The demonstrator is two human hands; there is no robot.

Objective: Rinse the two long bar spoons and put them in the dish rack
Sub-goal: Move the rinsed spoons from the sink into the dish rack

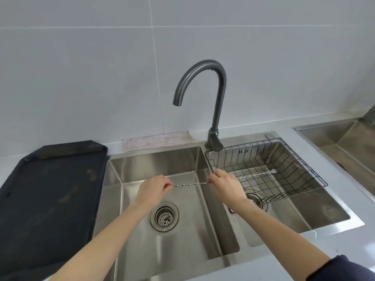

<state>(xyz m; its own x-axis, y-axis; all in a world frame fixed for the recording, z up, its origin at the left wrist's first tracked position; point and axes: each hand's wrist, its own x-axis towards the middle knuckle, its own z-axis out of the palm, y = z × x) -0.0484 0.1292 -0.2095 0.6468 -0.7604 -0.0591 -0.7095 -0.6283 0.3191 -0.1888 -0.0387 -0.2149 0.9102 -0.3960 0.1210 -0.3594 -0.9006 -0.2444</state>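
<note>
I hold one bar spoon point(189, 185) between both hands over the left basin point(182, 236) of the double sink; its twisted shaft runs level from side to side, with the long axis crossing my body line. My left hand point(153, 188) pinches the left end between thumb and fingertips, and my right hand point(225, 184) pinches the right end in the same way, just above the divider between the basins. Which end carries the bowl I cannot tell, as both ends are hidden in my fingers. The second bar spoon point(256, 175) lies in the dish rack point(304, 175) just beyond my right hand, its long axis running left to right and rising slightly away from me, with a pale, broader end pointing to the far right. The rack is black wire and sits over the right basin point(316, 211). The dark gooseneck faucet point(215, 110) stands beyond my hands, its spout turned over the left basin, and no water is visible. A drain strainer point(164, 217) sits below my left hand. A black tray point(46, 191) rests on the counter to the left of my left hand, and a folded pale cloth point(158, 140) lies against the grey tiled wall point(81, 67) behind the sink. Another steel basin point(345, 142) shows at the far right.
</note>
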